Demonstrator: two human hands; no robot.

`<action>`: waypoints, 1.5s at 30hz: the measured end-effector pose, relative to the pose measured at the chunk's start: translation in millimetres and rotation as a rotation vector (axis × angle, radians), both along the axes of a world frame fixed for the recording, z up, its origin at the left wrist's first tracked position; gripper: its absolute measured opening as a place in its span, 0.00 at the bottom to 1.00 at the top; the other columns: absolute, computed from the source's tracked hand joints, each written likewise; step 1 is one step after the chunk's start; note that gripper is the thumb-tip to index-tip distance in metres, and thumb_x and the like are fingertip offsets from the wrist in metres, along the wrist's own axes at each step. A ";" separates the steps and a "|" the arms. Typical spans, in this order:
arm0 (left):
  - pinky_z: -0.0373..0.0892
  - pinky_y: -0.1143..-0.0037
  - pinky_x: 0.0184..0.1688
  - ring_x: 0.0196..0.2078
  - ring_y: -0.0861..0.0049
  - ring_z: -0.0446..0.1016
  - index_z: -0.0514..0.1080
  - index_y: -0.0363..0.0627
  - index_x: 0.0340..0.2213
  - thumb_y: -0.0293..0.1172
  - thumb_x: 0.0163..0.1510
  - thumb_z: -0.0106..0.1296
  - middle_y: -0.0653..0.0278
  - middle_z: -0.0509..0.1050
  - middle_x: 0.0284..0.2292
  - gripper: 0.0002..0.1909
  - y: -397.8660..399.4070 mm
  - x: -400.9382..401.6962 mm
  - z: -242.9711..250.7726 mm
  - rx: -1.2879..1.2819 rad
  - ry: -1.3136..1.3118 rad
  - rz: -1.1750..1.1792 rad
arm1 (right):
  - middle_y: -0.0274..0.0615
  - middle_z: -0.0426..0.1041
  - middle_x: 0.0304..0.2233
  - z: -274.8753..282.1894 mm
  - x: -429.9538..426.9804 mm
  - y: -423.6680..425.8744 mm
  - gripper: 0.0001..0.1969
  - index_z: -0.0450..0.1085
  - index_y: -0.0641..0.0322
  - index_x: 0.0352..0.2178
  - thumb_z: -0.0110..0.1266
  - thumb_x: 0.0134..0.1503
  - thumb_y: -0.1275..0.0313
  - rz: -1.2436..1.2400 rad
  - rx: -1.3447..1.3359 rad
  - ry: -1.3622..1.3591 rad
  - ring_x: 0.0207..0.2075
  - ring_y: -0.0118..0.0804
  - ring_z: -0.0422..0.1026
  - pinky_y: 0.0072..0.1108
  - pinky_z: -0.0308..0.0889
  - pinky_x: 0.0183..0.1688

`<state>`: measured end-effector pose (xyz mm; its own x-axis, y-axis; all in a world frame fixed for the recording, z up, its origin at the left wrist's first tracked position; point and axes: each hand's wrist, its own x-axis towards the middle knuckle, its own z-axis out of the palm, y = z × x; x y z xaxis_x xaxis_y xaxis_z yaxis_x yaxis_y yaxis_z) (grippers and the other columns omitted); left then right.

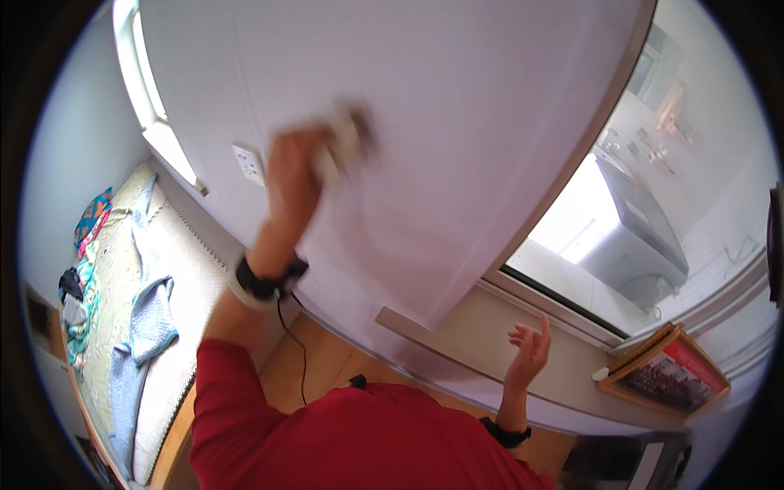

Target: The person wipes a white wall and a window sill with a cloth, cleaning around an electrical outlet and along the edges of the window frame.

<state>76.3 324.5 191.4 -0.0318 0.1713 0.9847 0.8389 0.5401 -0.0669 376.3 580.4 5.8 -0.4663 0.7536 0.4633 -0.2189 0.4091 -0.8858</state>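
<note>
My left hand (297, 165) is raised in front of a white wall (422, 141) and grips a small pale object (343, 144) with a darker brown end. Motion blur hides what exactly it is, and I cannot tell whether it touches the wall. A wall socket plate (248, 164) sits just left of this hand. Lower down on the right, my right hand (528, 354) holds nothing. Its index finger points up and the other fingers are partly curled, over a window ledge (465, 334).
Left is a bed (190, 257) with a blue blanket (153, 318) and heaped clothes (82, 306), below a bright window (147, 61). Beyond the glass window at right stands a grey appliance (637, 233). A framed picture (670, 373) leans on the ledge. A black cord (297, 334) hangs from my left wrist.
</note>
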 end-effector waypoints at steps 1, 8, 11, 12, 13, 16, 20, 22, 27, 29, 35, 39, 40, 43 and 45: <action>0.64 0.69 0.39 0.36 0.59 0.67 0.67 0.40 0.37 0.19 0.39 0.50 0.56 0.69 0.34 0.18 -5.9 -15.8 37.0 0.163 -0.104 -0.008 | 0.41 0.71 0.28 -2.9 8.0 3.0 0.19 0.55 0.65 0.51 0.39 0.57 0.75 -0.051 -0.057 -0.014 0.26 0.27 0.70 0.16 0.66 0.28; 0.42 0.65 0.61 0.61 0.56 0.39 0.45 0.50 0.57 0.49 0.55 0.40 0.57 0.46 0.58 0.34 -35.1 -46.8 181.4 -0.219 -0.527 0.819 | 0.40 0.70 0.26 0.9 23.1 3.9 0.19 0.56 0.67 0.50 0.38 0.57 0.74 -0.151 -0.107 -0.035 0.23 0.25 0.69 0.16 0.67 0.27; 0.63 0.67 0.40 0.37 0.57 0.66 0.65 0.38 0.38 0.24 0.38 0.54 0.53 0.67 0.35 0.21 13.3 -14.0 108.2 0.199 0.106 0.122 | 0.39 0.70 0.25 -4.3 27.0 11.5 0.19 0.57 0.67 0.50 0.38 0.57 0.74 -0.169 -0.111 -0.029 0.22 0.25 0.69 0.16 0.67 0.27; 0.65 0.67 0.38 0.39 0.58 0.64 0.66 0.42 0.36 0.19 0.34 0.51 0.56 0.68 0.34 0.21 26.7 5.2 83.7 0.098 0.140 0.067 | 0.39 0.70 0.25 -4.9 26.8 13.2 0.19 0.57 0.68 0.50 0.38 0.57 0.74 -0.168 -0.114 -0.033 0.22 0.25 0.69 0.16 0.67 0.27; 0.65 0.68 0.39 0.38 0.63 0.66 0.67 0.42 0.34 0.19 0.34 0.51 0.59 0.68 0.34 0.19 32.1 29.8 58.3 -0.083 0.167 0.053 | 0.39 0.70 0.25 -5.1 24.7 14.8 0.19 0.57 0.68 0.50 0.38 0.57 0.74 -0.149 -0.120 -0.023 0.22 0.25 0.69 0.16 0.67 0.27; 0.65 0.69 0.39 0.37 0.68 0.67 0.68 0.45 0.33 0.23 0.39 0.48 0.61 0.68 0.33 0.14 33.0 46.4 22.4 -0.380 0.326 -0.180 | 0.39 0.70 0.25 1.4 28.2 23.5 0.19 0.57 0.68 0.49 0.37 0.56 0.75 -0.161 -0.124 -0.023 0.22 0.25 0.68 0.16 0.67 0.27; 0.64 0.67 0.39 0.38 0.59 0.66 0.66 0.42 0.37 0.23 0.41 0.47 0.56 0.67 0.37 0.17 1.0 -8.6 71.0 0.074 0.152 0.131 | 0.40 0.70 0.25 10.4 27.9 30.2 0.17 0.58 0.67 0.48 0.37 0.56 0.76 -0.138 -0.130 -0.019 0.22 0.26 0.68 0.17 0.67 0.27; 0.64 0.68 0.42 0.40 0.58 0.66 0.64 0.40 0.42 0.24 0.44 0.46 0.54 0.66 0.39 0.19 -25.9 -43.8 104.9 0.336 -0.206 0.171 | 0.41 0.70 0.25 13.4 24.3 31.8 0.17 0.59 0.67 0.47 0.37 0.56 0.76 -0.141 -0.171 -0.030 0.22 0.26 0.68 0.17 0.67 0.26; 0.63 0.68 0.44 0.42 0.56 0.65 0.61 0.38 0.44 0.25 0.46 0.46 0.50 0.65 0.39 0.20 -51.1 -73.9 47.1 0.514 -0.529 0.199 | 0.40 0.69 0.24 13.6 16.3 26.6 0.16 0.61 0.68 0.46 0.38 0.56 0.75 -0.042 -0.157 -0.014 0.21 0.26 0.68 0.16 0.66 0.26; 0.62 0.65 0.42 0.40 0.52 0.64 0.61 0.35 0.41 0.22 0.45 0.47 0.47 0.64 0.38 0.19 -34.6 -58.0 -22.0 0.419 -0.387 0.316 | 0.40 0.69 0.24 10.6 11.9 26.5 0.15 0.61 0.68 0.45 0.38 0.56 0.75 -0.006 -0.160 -0.008 0.21 0.26 0.68 0.16 0.66 0.26; 0.60 0.66 0.45 0.44 0.51 0.62 0.58 0.36 0.42 0.20 0.45 0.43 0.47 0.63 0.40 0.19 -43.2 -20.0 -215.7 0.420 -1.032 0.261 | 0.41 0.69 0.24 42.6 -20.0 -0.8 0.14 0.62 0.70 0.43 0.38 0.58 0.74 0.155 0.013 0.042 0.23 0.28 0.68 0.18 0.66 0.26; 0.61 0.66 0.44 0.42 0.51 0.63 0.60 0.36 0.39 0.23 0.47 0.44 0.47 0.64 0.38 0.15 -52.2 -41.9 -247.9 0.433 -1.045 0.262 | 0.49 0.67 0.37 69.8 -54.2 -29.6 0.16 0.60 0.71 0.46 0.37 0.59 0.71 0.086 0.287 0.102 0.38 0.37 0.67 0.25 0.64 0.39; 0.61 0.65 0.43 0.41 0.52 0.64 0.61 0.36 0.38 0.24 0.48 0.44 0.48 0.65 0.36 0.14 -61.0 -48.5 -253.0 0.454 -0.952 0.256 | 0.51 0.65 0.43 77.1 -65.1 -40.1 0.19 0.58 0.72 0.48 0.36 0.60 0.68 0.011 0.392 0.131 0.44 0.39 0.65 0.27 0.62 0.44; 0.62 0.65 0.40 0.38 0.53 0.65 0.63 0.37 0.35 0.26 0.48 0.45 0.50 0.66 0.33 0.11 -112.2 -110.5 -227.8 0.697 -1.009 0.200 | 0.50 0.53 0.54 97.9 -97.0 -71.9 0.26 0.50 0.70 0.53 0.33 0.60 0.59 0.040 0.356 0.195 0.54 0.41 0.55 0.31 0.54 0.53; 0.62 0.65 0.38 0.35 0.53 0.66 0.64 0.38 0.33 0.26 0.48 0.46 0.51 0.66 0.32 0.09 -134.5 -144.5 -178.7 0.673 -0.945 0.214 | 0.50 0.51 0.55 106.5 -111.0 -95.2 0.30 0.48 0.71 0.54 0.31 0.59 0.55 0.000 0.204 0.120 0.55 0.41 0.54 0.30 0.52 0.54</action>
